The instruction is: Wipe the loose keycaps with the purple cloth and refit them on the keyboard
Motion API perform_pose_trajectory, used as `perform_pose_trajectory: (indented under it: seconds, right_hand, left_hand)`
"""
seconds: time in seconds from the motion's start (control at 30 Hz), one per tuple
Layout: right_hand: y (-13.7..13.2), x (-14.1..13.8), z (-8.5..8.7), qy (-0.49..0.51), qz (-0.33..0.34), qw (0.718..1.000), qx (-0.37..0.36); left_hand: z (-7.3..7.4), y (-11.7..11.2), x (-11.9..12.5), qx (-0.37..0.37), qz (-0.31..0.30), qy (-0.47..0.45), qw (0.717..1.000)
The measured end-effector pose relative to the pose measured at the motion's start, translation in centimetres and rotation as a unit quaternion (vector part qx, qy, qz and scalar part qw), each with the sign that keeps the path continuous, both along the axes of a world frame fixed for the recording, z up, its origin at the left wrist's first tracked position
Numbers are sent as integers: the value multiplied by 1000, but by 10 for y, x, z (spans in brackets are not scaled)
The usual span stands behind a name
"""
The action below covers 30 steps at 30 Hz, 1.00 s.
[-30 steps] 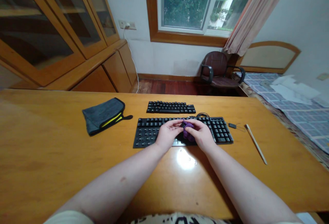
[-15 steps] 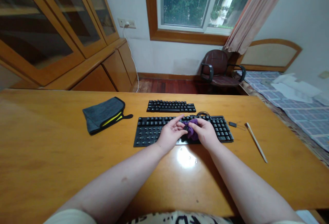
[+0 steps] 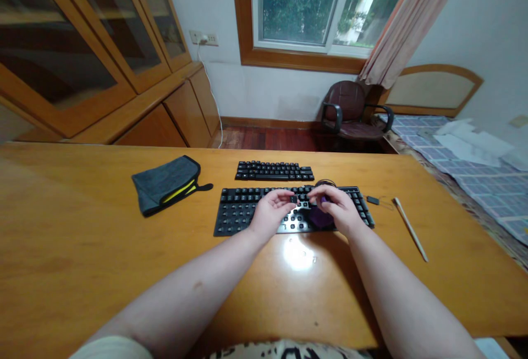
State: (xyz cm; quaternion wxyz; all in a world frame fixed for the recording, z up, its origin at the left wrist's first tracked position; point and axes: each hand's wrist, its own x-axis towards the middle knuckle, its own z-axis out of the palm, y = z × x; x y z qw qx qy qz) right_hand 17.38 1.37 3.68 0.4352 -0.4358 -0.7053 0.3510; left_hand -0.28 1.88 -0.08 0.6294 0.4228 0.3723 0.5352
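My left hand pinches a small black keycap between thumb and fingertips. Just right of it, my right hand has its thumb and index finger bent toward the keycap, apart from it. A purple cloth hangs from the curled fingers of this hand. Both hands are over a black keyboard, whose left and middle parts show bare key stems below the top rows. Keycaps are still on its number pad. Behind it, loose black keycaps lie in rows on the table.
A folded grey cloth with yellow lining lies left on the wooden table. To the right are a small black object with thin wires and a pale thin stick. A coiled black cable sits behind the keyboard.
My right hand has drawn back to the right from the left hand, and the purple cloth has come away from the keycap and dropped lower. The left hand still holds the keycap.
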Motion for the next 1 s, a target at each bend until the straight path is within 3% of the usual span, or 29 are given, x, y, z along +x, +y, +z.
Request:
perform_pose_trajectory:
  seconds: [0.17, 0.3, 0.43, 0.5, 0.6, 0.67, 0.73, 0.87, 0.93, 1.0]
  right_hand:
    - [-5, -7, 10, -129, 47, 988, 68]
    - [-3, -7, 7, -149, 86, 981, 83]
    - [-1, -5, 5, -145, 68, 985, 71]
    - [1, -2, 4, -140, 15, 989, 48]
    - [7, 7, 0, -81, -104, 989, -65]
    - [12, 14, -4, 3, -97, 976, -196]
    - [16, 20, -8, 69, -65, 955, -280]
    - [18, 24, -12, 127, -39, 933, -334]
    - [18, 22, -12, 104, -45, 940, -322]
    - [17, 20, -12, 36, -72, 961, -264]
  left_hand:
    - [2, -4, -2, 25, -5, 53, 998]
    - [-2, -7, -4, 67, -30, 125, 989]
    - [-3, -7, -6, 131, -44, 205, 969]
    - [-1, -8, -8, 185, -30, 268, 945]
    - [4, -10, -9, 264, 6, 426, 865]
    - [3, -12, -8, 284, 23, 521, 805]
    - [-1, -12, -7, 286, 26, 577, 764]
    - [-9, -12, -5, 288, 14, 618, 732]
    - [-10, -12, -5, 286, 11, 622, 729]
    - [-10, -11, -6, 282, 11, 620, 732]
